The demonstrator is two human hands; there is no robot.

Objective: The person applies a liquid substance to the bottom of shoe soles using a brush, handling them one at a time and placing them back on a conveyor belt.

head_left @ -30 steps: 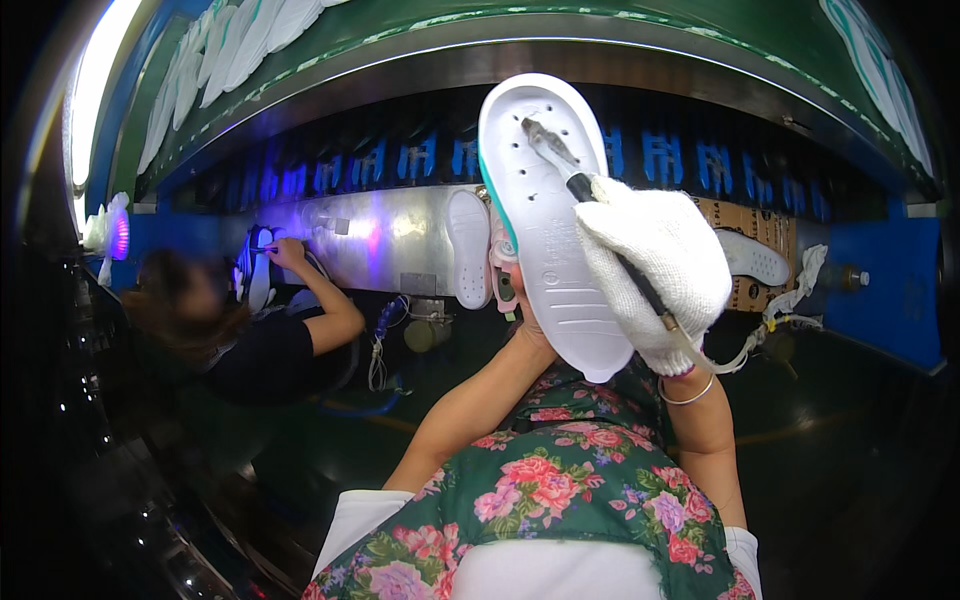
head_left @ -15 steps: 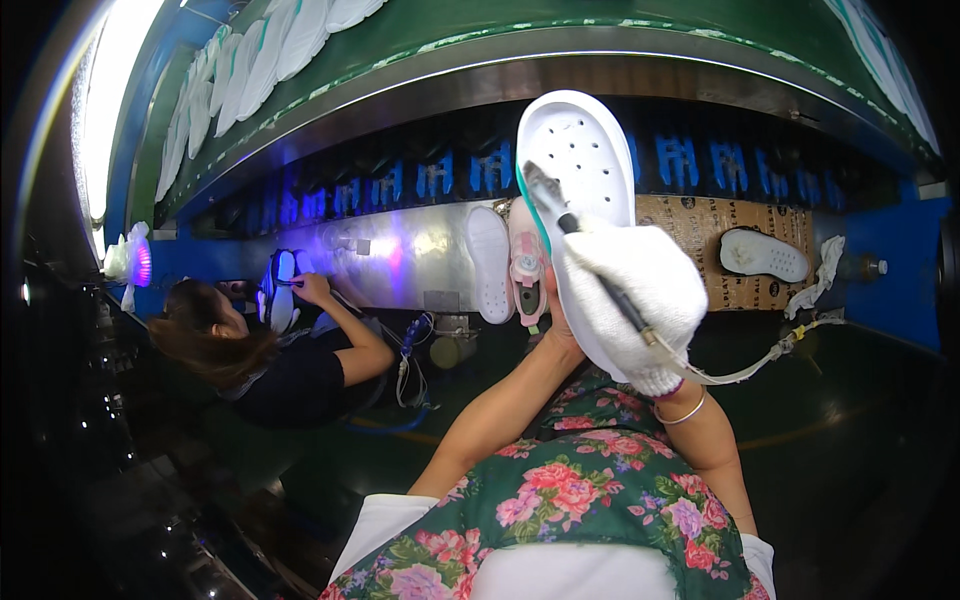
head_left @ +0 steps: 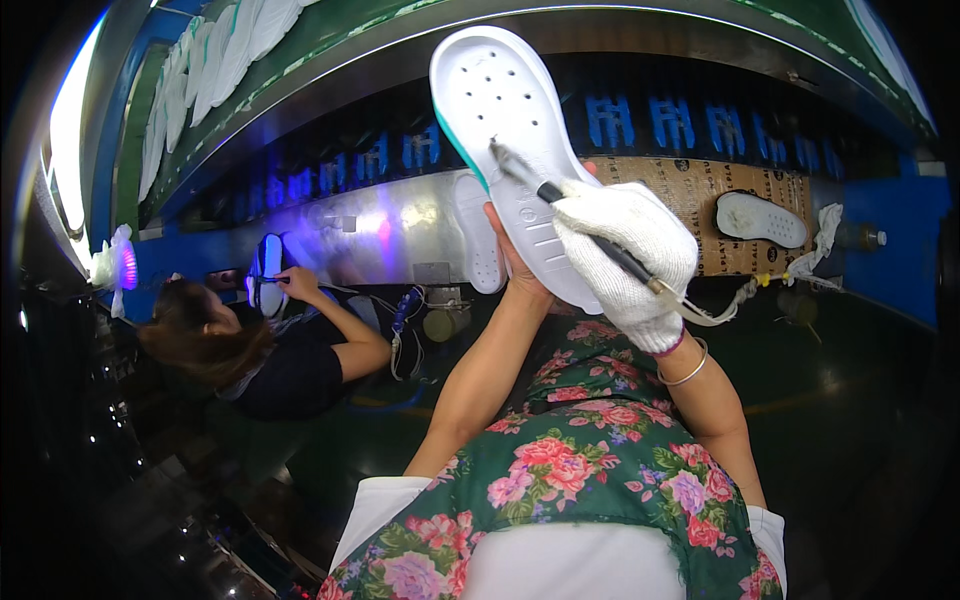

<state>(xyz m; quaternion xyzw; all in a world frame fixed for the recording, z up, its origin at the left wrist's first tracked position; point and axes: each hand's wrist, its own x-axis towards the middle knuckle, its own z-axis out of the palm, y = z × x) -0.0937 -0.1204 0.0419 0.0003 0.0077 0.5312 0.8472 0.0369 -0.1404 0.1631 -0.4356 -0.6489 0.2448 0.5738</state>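
A white shoe sole with small holes and a green stripe on its left edge is held up in front of me, tilted to the left. My left hand, bare, grips it from below and behind; its thumb shows at the left edge and fingertips at the right. In a white knit glove, my right hand closes round a brush with a dark handle and a pale hose. The brush tip is at the sole's upper face, just under the holes; whether it touches, I cannot tell.
Behind lies a metal bench top with another white sole. Cardboard at right carries a dark-edged sole. Blue clamps line the back under a green belt. A co-worker handles a shoe at left.
The held sole has moved left and upward and leans further left. My gloved hand and brush shifted left with it. A pink shoe part beside the bench sole is now hidden.
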